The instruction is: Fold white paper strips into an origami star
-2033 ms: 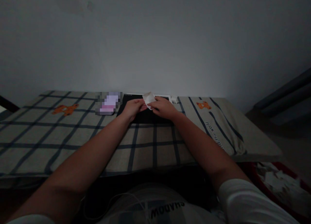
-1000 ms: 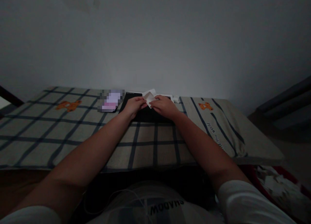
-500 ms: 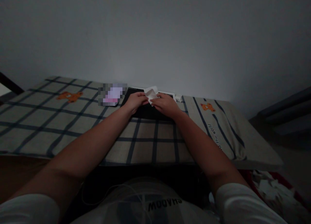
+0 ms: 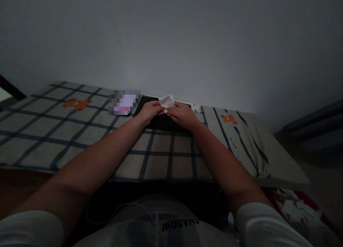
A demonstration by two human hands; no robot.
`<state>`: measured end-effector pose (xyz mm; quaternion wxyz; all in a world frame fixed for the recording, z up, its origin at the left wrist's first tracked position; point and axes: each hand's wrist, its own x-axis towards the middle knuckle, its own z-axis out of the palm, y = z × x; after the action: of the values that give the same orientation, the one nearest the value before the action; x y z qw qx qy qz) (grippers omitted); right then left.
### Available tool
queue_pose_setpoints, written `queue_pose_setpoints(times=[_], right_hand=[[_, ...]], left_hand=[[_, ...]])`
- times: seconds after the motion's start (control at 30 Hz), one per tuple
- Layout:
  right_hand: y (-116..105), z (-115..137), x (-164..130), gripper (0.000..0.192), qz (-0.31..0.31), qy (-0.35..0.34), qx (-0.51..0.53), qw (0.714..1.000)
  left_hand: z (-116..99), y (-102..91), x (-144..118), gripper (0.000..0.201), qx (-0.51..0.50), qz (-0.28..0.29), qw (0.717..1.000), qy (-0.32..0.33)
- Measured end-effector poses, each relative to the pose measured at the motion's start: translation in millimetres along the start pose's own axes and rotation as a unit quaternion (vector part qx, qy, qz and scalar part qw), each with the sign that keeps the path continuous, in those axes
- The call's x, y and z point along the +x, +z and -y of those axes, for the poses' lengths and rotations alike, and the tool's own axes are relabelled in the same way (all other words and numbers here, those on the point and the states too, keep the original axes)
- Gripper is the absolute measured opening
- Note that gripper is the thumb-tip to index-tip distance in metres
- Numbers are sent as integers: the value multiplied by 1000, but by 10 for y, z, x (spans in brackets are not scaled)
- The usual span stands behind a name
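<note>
- So, the white paper [image 4: 166,101] sits between the two hands, just over the black pad [image 4: 163,125] near the wall, with its bottom corner down by the fingertips.
- Left hand [image 4: 150,111]: thumb and fingers look pinched on the paper's left edge.
- Right hand [image 4: 184,115]: same deal on the right edge, fingertips close to the left ones. Can't tell if they actually touch.
- Looks to me like a fold is being worked near that bottom corner. I'd let one hand pin the paper while the other lines up the edge, then press from the middle outward.
- Thin stuff probably crumples easily, so go light on the grip. Resting it flat on the pad should give a crisper crease.
- Pretty dim in there, so double-check the edges before pressing hard.
</note>
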<state>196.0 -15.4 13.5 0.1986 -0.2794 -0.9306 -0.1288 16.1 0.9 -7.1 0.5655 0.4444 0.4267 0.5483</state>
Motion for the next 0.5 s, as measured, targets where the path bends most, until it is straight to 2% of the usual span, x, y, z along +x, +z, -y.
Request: queue_pose_setpoints(times=[0.5], right_hand=[[73, -32, 0, 30, -7, 27, -2, 1000]], left_hand=[[9, -54, 58, 19, -32, 0, 999, 0]])
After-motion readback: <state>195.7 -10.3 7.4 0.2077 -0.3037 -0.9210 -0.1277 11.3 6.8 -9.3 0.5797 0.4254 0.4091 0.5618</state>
